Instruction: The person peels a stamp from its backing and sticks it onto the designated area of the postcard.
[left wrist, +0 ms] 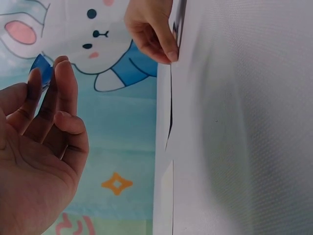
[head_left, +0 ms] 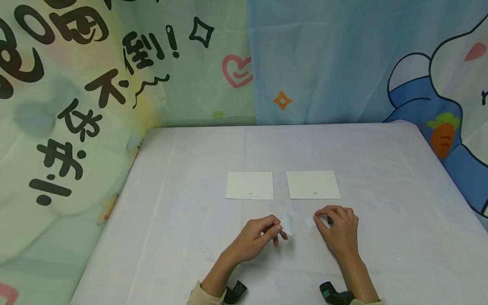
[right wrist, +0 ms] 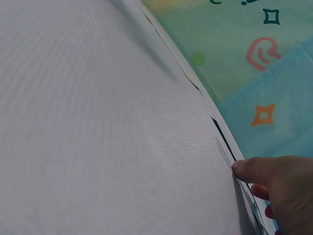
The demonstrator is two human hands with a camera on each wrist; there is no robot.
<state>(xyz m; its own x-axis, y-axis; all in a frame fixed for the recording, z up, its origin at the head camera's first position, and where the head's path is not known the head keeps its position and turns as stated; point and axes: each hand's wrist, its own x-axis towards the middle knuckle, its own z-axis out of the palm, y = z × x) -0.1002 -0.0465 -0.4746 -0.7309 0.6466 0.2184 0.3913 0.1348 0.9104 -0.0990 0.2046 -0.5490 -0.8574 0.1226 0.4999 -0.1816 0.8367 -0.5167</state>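
The left hand is raised above the table, fingertips together on a film; the right hand, held low, pinches a pale strip near two cards.

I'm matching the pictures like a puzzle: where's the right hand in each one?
Head: right hand right of centre, lower half.
Left wrist: right hand at the top middle.
Right wrist: right hand at the lower right.
Shared landmark: orange star, seen in all three.
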